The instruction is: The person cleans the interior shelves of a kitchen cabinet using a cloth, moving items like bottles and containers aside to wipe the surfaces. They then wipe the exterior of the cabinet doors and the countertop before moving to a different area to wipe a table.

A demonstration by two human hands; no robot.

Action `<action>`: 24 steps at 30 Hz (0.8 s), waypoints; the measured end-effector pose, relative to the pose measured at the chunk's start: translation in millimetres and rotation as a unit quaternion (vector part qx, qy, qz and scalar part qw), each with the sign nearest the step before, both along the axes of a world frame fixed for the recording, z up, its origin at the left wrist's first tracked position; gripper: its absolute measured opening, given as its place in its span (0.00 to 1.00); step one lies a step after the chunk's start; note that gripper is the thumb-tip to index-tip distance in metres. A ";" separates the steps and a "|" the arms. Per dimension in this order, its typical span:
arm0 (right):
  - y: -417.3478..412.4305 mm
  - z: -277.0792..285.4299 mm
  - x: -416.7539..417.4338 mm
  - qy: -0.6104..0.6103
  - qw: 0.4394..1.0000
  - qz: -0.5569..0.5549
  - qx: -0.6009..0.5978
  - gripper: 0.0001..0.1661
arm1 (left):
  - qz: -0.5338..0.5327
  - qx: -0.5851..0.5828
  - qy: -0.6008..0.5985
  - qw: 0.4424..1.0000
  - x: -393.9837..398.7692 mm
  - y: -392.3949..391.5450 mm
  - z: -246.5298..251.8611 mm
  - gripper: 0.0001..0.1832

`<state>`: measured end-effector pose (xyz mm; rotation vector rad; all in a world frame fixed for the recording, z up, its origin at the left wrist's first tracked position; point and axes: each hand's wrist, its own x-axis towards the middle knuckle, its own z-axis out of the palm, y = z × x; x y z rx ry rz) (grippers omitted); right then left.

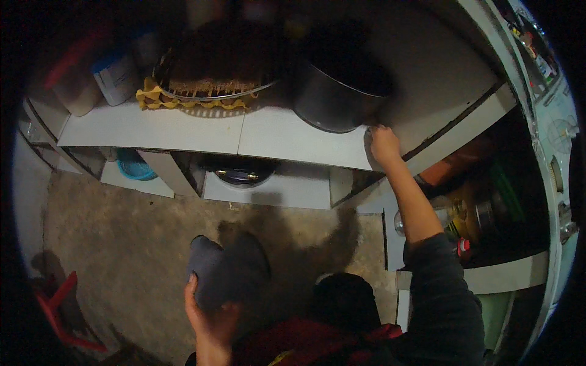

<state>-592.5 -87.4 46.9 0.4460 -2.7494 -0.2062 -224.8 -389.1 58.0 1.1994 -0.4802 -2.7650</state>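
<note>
My left hand (213, 315) holds a bunched grey cloth (219, 274) low over the concrete floor, thumb along its left side. My right arm reaches forward to the white shelf (284, 137). There my right hand (384, 144) is curled at the shelf's right end, just beside the base of a large dark metal pot (329, 103). Its fingertips face away, so whether they grip anything is hidden. Left of the pot, a yellow egg tray (151, 98) sits beneath a wide round vessel with a metal rim (215, 97).
A blue-lidded container (112, 80) stands at the shelf's left. Below are a blue basin (135, 167) and a dark lidded pot (242, 176). Jars and a red-capped bottle (463, 247) fill the right-hand cabinet. A red plastic frame (62, 311) is at lower left.
</note>
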 end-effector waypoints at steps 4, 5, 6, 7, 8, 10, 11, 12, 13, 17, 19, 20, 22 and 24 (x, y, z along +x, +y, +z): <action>7.8 -7.5 50.6 -0.011 1.000 0.013 0.014 0.12 | -0.023 0.126 0.135 0.983 5.4 -9.0 -14.3 0.25; 11.4 -7.4 64.4 -0.012 1.000 0.021 0.000 0.12 | -0.036 -0.159 0.131 0.978 4.5 -1.3 -18.9 0.25; 10.7 1.6 79.5 -0.027 0.998 0.060 -0.004 0.13 | -0.043 -0.430 0.119 0.894 3.8 9.5 -24.3 0.24; 4.8 13.2 95.4 -0.046 0.994 0.102 -0.014 0.13 | -0.035 -0.472 0.118 0.873 2.4 13.1 -22.9 0.24; 0.8 27.7 107.4 -0.064 0.988 0.140 -0.020 0.13 | -0.026 -0.510 0.118 0.852 0.0 17.1 -21.6 0.24; -3.5 46.2 116.9 -0.267 0.928 0.115 -0.232 0.14 | -0.009 -0.203 0.131 0.970 -9.9 14.8 -8.7 0.23; -8.6 52.9 118.3 -0.362 0.865 0.101 -0.333 0.15 | 0.003 -0.075 0.111 0.991 -14.0 12.4 -5.4 0.22; -16.4 60.2 114.2 -0.282 0.914 0.064 -0.285 0.16 | -0.005 -0.014 0.078 0.997 -18.3 7.3 -5.4 0.21; -16.8 62.3 102.9 -0.199 0.935 0.093 -0.278 0.16 | -0.014 0.047 0.047 0.998 -19.0 2.6 -5.8 0.20; 10.5 32.1 33.8 0.007 0.965 0.096 -0.244 0.15 | -0.016 0.035 0.099 0.994 -11.2 -4.0 -14.3 0.21; 3.3 11.5 22.0 0.054 0.973 0.078 -0.209 0.15 | 0.018 -0.030 0.083 0.996 -13.9 -0.8 -1.2 0.22; -9.3 -2.3 30.4 0.087 0.977 0.083 -0.176 0.15 | 0.028 -0.040 0.081 0.996 -13.5 -2.6 2.1 0.22; -37.2 -6.3 51.5 0.056 0.974 0.113 -0.187 0.15 | 0.012 0.031 0.103 0.994 -10.0 -15.8 1.9 0.22; -64.2 1.6 65.1 -0.044 0.940 0.206 -0.268 0.15 | 0.023 0.001 0.084 0.996 -5.7 -18.3 -4.0 0.21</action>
